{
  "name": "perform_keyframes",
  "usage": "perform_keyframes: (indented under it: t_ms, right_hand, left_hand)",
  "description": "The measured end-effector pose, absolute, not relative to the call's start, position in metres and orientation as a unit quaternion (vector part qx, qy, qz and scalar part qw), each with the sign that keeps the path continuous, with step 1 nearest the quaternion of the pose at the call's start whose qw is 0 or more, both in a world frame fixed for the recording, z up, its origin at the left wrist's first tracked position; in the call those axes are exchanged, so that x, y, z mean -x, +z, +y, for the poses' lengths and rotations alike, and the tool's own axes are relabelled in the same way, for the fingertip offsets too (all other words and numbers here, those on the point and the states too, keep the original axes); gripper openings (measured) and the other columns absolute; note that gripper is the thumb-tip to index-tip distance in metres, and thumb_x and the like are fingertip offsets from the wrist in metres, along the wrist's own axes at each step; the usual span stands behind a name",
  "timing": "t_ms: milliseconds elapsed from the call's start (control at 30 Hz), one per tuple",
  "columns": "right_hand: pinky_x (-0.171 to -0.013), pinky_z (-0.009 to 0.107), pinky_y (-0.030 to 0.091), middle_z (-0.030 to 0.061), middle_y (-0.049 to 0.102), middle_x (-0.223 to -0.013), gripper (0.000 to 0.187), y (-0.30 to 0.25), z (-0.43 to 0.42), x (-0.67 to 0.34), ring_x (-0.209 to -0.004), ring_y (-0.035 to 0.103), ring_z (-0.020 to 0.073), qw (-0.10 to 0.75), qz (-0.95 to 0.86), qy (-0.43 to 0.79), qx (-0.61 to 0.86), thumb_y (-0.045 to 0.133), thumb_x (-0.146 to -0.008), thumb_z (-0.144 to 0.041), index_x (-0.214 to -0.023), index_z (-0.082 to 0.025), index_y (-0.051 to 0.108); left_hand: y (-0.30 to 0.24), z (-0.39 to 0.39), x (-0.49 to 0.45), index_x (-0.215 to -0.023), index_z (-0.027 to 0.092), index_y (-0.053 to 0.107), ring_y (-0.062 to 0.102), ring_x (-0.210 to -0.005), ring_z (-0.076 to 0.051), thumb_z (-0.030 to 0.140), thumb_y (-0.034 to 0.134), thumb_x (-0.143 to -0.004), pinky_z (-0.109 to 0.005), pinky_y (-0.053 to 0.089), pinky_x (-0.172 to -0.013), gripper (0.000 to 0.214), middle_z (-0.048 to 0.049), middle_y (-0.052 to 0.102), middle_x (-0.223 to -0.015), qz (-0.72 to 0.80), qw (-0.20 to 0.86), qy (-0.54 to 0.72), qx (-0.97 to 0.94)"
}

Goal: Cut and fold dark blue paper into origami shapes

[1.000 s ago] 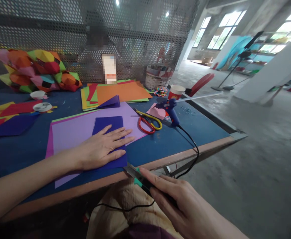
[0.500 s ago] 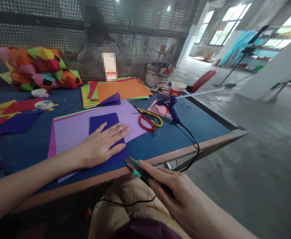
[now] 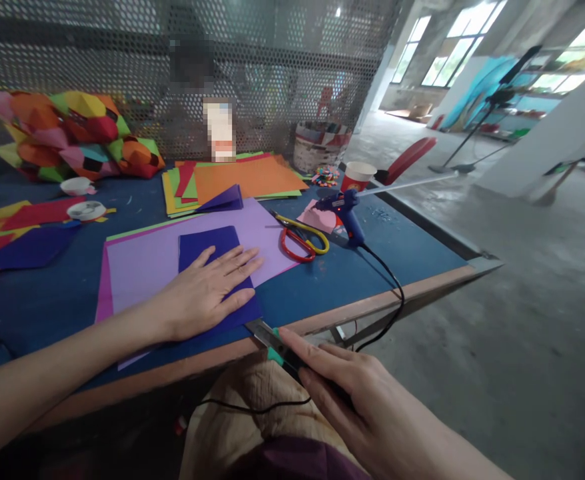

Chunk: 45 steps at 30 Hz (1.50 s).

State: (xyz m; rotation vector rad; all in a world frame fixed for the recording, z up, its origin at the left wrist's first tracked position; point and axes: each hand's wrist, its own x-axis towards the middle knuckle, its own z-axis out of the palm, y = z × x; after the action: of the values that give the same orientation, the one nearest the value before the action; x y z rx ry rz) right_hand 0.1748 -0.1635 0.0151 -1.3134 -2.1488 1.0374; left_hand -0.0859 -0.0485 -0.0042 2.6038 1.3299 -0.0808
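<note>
My left hand [image 3: 205, 290] lies flat, fingers spread, on a dark purple folded sheet [image 3: 211, 244] that rests on a larger lilac sheet [image 3: 147, 257] on the blue table [image 3: 332, 280]. My right hand [image 3: 357, 407] is closed around a utility knife [image 3: 272, 347] with a green slider. The knife's blade tip touches the near right corner of the dark purple sheet, at the table's front edge.
Red and yellow scissors [image 3: 300, 238] and a blue glue gun [image 3: 342, 212] with a black cord lie right of the paper. A stack of coloured sheets [image 3: 237, 181], a red paper cup [image 3: 356, 179], tape rolls [image 3: 86, 211] and folded paper shapes [image 3: 72, 137] sit further back, before a perforated metal screen.
The knife in my right hand has stayed at the purple sheet's near corner, edging slightly along it. My left hand still presses the sheet; the view shifted a little.
</note>
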Motion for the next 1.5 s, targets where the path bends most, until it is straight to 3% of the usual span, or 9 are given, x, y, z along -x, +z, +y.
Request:
perform_keyframes:
  t_ms: [400,633,1133,1500]
  right_hand:
    - [-0.09,0.033,0.062,0.0065,0.082,-0.112,0.05,0.018,-0.161,-0.174,-0.103,0.079,0.0238,0.191,-0.769,0.385,0.474,0.044,-0.106,-0.025,-0.153,-0.026,0.062]
    - [-0.09,0.039,0.063,0.0101,0.08,-0.109,0.052,0.016,-0.16,-0.173,-0.103,0.079,0.0275,0.182,-0.773,0.377,0.477,0.042,-0.106,-0.026,-0.155,-0.022,0.06]
    - [-0.096,0.034,0.061,0.0076,0.08,-0.11,0.05,0.014,-0.162,-0.17,-0.11,0.077,0.0242,0.194,-0.773,0.393,0.459,0.046,-0.105,-0.023,-0.153,-0.025,0.062]
    - [-0.102,0.031,0.058,0.0085,0.077,-0.125,0.05,0.014,-0.163,-0.167,-0.119,0.073,0.0209,0.199,-0.787,0.391,0.433,0.047,-0.106,-0.021,-0.155,-0.024,0.06]
  left_hand:
    - [-0.007,-0.055,0.082,-0.172,0.025,0.021,0.017,-0.167,-0.03,0.052,0.021,-0.111,-0.066,0.013,-0.132,0.067,-0.003,0.017,-0.18,0.48,0.09,-0.021,-0.873]
    - [-0.006,-0.057,0.079,-0.172,0.023,0.022,0.015,-0.168,-0.028,0.049,0.021,-0.11,-0.066,0.013,-0.132,0.067,-0.0011,0.014,-0.18,0.497,0.082,-0.031,-0.863]
    - [-0.005,-0.058,0.075,-0.173,0.025,0.02,0.013,-0.168,-0.026,0.047,0.02,-0.111,-0.062,0.012,-0.134,0.066,0.0008,0.012,-0.18,0.514,0.067,-0.051,-0.854]
    - [0.0,-0.059,0.073,-0.173,0.024,0.018,0.011,-0.168,-0.025,0.045,0.024,-0.11,-0.062,0.01,-0.134,0.067,0.0017,0.01,-0.18,0.521,0.081,-0.06,-0.848]
